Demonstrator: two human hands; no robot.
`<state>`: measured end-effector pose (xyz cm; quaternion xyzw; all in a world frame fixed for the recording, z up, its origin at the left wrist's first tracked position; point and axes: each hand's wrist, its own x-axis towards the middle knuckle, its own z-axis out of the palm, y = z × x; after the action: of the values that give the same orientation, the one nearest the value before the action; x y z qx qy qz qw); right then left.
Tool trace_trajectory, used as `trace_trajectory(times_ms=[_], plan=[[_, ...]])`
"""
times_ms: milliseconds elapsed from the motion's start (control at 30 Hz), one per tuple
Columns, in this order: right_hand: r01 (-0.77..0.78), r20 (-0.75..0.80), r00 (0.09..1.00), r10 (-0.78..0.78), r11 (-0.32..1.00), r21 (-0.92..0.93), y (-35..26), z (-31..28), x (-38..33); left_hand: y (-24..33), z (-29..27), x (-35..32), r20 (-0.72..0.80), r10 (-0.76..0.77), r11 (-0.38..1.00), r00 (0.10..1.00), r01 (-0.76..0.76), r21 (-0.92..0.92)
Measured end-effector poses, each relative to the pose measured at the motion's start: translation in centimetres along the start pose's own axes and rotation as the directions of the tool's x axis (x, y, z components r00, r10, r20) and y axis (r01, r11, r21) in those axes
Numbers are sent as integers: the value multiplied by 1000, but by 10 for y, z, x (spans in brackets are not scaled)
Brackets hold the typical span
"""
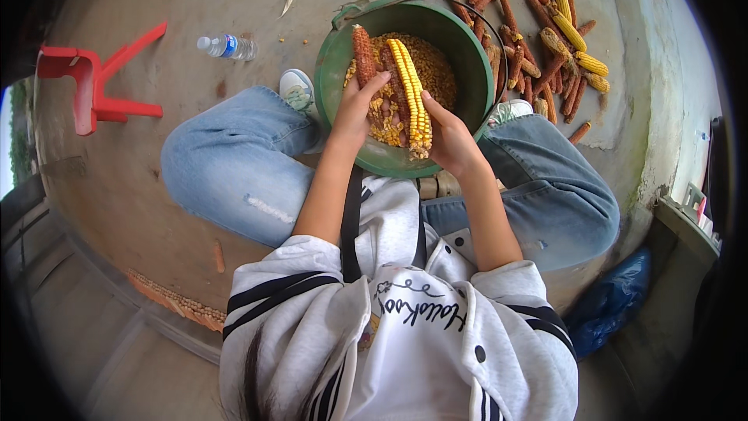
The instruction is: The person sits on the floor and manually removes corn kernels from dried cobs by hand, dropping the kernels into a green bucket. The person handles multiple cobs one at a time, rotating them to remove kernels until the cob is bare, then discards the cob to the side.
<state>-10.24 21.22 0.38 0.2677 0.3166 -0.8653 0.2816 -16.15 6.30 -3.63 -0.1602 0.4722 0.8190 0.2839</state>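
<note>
Over a green bucket between my legs, both hands are close together. My left hand is closed around a bare reddish corn cob, which points up and away from me. In my right hand is a partly shelled ear of corn. Rows of yellow kernels cover its right part, while its left side is stripped to dark red. The ear lies tilted against the left hand, whose fingers show partly beneath it. Loose yellow kernels cover the bucket's bottom.
A heap of bare cobs with a few yellow ears lies beyond the bucket to the right. A water bottle lies on its side at left, near a red plastic stool. The bucket's wire handle rests outward. A blue bag sits low right.
</note>
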Motion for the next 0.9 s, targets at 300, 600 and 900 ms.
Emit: trace_trajectory(times_ms=[300, 600, 900], plan=[[152, -224, 958, -180, 979, -136, 13, -31, 26, 9, 2, -29, -118, 91, 936, 989, -45, 348], [325, -385, 875, -293, 946, 18, 28, -42, 52, -32, -6, -72, 20, 303, 526, 953, -185, 830], [300, -385, 865, -322, 947, -118, 57, -35, 60, -44, 0, -45, -117, 258, 365, 959, 15, 931]])
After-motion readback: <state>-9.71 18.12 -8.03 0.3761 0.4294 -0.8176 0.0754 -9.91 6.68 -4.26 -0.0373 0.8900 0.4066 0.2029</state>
